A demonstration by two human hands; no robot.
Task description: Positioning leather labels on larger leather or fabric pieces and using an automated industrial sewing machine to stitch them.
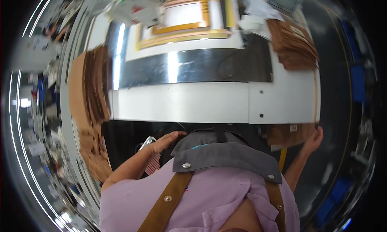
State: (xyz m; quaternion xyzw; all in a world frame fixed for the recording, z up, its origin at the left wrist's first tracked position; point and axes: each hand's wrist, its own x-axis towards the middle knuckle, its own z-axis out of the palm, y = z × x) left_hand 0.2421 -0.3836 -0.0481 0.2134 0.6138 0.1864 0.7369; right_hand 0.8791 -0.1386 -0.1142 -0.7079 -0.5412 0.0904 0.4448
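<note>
My left hand (168,140) is just below the table's front edge, beside the grey flap of my apron. Its fingers are stretched out and nothing shows in them. Low on the right, past the table's corner, my right hand (313,141) is closed at the end of a brown fabric piece (287,135). That piece bears a small white label and lies partly under the table edge. The fingertips of my right hand are small and partly hidden in view.
A white table (181,103) with a shiny metal plate (197,66) spans the front. An orange-yellow frame (181,29) and a blurred white machine part (135,10) are at the back. Brown fabric pieces are stacked at left (90,86) and in a right-hand pile (294,44).
</note>
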